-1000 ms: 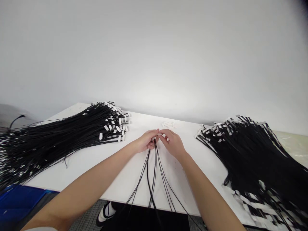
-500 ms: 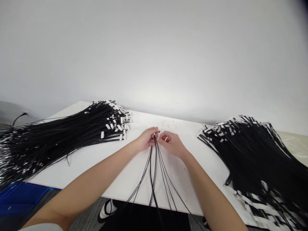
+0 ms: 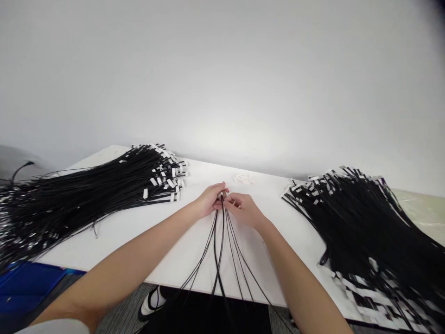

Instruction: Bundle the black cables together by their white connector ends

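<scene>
Several thin black cables (image 3: 222, 246) run from my lap over the front edge of the white table (image 3: 139, 232) up to my hands. My left hand (image 3: 209, 199) pinches their far ends together. My right hand (image 3: 243, 208) is closed beside it, fingertips pinching at the same cable ends, with something small and white between the two hands that I cannot make out. Both hands rest near the table's middle.
A big heap of black cables with white end tags (image 3: 104, 190) lies on the left, another heap (image 3: 365, 222) on the right. A few small white pieces (image 3: 243, 178) lie beyond my hands. A blue bin (image 3: 24, 287) sits at lower left, a shoe (image 3: 150, 304) below the table.
My right hand drew back a little toward me and closed in on the cable ends. The left hand kept its pinch with hardly any movement.
</scene>
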The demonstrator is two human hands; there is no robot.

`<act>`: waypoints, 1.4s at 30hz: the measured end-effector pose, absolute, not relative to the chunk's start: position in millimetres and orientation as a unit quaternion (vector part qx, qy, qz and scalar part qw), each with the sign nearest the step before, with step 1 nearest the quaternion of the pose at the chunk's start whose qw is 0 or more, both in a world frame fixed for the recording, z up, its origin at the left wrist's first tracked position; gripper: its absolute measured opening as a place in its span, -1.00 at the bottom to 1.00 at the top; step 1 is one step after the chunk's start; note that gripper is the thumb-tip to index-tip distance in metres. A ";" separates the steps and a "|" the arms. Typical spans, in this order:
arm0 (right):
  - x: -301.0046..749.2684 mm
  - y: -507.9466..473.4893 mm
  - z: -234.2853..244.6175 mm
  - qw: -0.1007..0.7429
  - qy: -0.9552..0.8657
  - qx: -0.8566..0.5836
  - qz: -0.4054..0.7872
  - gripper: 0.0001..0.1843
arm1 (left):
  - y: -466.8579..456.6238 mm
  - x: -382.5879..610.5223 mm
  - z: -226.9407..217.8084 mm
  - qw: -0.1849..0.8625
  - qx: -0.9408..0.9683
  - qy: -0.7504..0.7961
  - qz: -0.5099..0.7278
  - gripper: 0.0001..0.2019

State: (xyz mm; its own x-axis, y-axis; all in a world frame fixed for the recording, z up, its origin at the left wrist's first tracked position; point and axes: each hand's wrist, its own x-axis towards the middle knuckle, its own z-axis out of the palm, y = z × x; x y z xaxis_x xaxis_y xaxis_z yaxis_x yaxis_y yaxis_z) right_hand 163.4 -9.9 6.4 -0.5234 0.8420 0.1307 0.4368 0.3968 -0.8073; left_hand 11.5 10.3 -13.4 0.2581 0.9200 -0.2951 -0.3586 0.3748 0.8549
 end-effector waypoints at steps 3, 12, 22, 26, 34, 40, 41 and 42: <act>162.0 -11.6 6.4 0.261 -0.817 -0.422 0.292 -0.82 | 10.4 11.5 -14.6 0.723 0.348 0.405 0.438 -0.68; 157.6 -17.8 3.7 0.243 -0.845 -0.470 0.077 -0.85 | 9.3 12.9 -11.7 0.728 0.353 0.411 0.420 -0.76; 160.9 -10.2 5.5 0.322 -0.762 -0.491 0.274 -0.82 | 7.7 13.9 -4.8 0.728 0.323 0.433 0.422 -0.82; 163.3 -8.4 14.0 0.341 -0.585 -0.444 0.586 -0.74 | 5.9 13.4 -3.4 0.729 0.337 0.420 0.422 -0.80; 192.7 5.0 33.0 0.535 -0.273 -0.278 0.749 -0.80 | 5.4 13.8 -3.0 0.720 0.346 0.443 0.407 -0.80; 220.4 23.7 29.4 0.663 -0.247 -0.352 0.613 -0.77 | 8.7 13.0 -8.2 0.717 0.344 0.449 0.407 -0.82; 225.4 26.4 28.1 0.683 -0.233 -0.371 0.584 -0.79 | 9.0 12.9 -8.9 0.716 0.342 0.452 0.408 -0.82; 230.5 28.8 26.8 0.703 -0.216 -0.383 0.559 -0.79 | 9.2 12.8 -9.3 0.715 0.341 0.454 0.408 -0.82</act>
